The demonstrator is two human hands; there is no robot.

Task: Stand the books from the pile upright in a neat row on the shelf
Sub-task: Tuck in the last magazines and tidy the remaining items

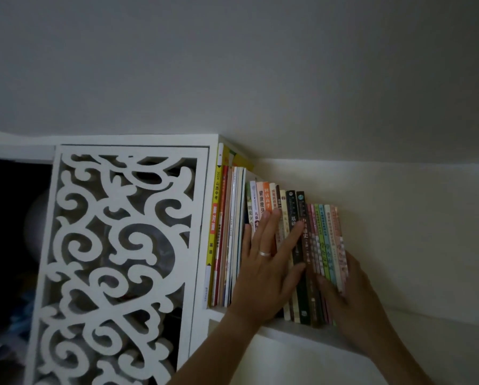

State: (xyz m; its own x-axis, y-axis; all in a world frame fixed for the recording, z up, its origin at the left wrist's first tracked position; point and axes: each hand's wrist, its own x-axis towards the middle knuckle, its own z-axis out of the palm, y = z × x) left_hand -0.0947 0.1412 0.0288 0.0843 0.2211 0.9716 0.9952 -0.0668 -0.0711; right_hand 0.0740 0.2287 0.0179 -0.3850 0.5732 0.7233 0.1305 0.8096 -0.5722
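Note:
A row of upright books (302, 245) stands on a white shelf (293, 330), spines facing me. Tall books (227, 234), one with a yellow spine, stand at the row's left end against the cabinet side. My left hand (266, 262), wearing a ring, lies flat with spread fingers against the spines in the middle of the row. My right hand (346, 295) presses against the right end of the row, where several thin pink and green books (325, 240) stand; its thumb rests on their spines. No pile of books is in view.
A white cabinet with a carved scrollwork door (116, 259) stands left of the books. A dark open compartment (13, 245) lies further left. A plain white wall (399, 218) runs behind and to the right of the shelf.

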